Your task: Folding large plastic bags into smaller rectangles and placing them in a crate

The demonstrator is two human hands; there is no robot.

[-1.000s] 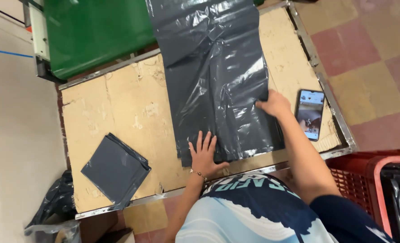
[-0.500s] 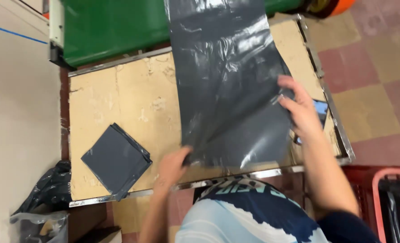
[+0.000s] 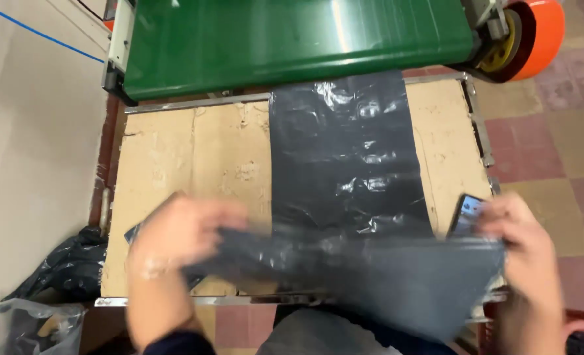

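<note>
both hands (image 3: 180,233) on grey plastic bag (image 3: 351,171)

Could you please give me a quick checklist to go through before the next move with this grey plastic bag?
1. Left hand grips the near edge of the grey plastic bag: ok, though blurred.
2. Right hand grips the opposite end of that lifted edge: ok.
3. Far part of the bag lies flat on the cardboard table top: ok, only light wrinkles.
4. Phone is out of the bag's way: not ok, it lies right beside the right hand and the lifted edge.
5. Bag's far end is free of the green conveyor: cannot tell, it reaches the belt's edge.
</note>
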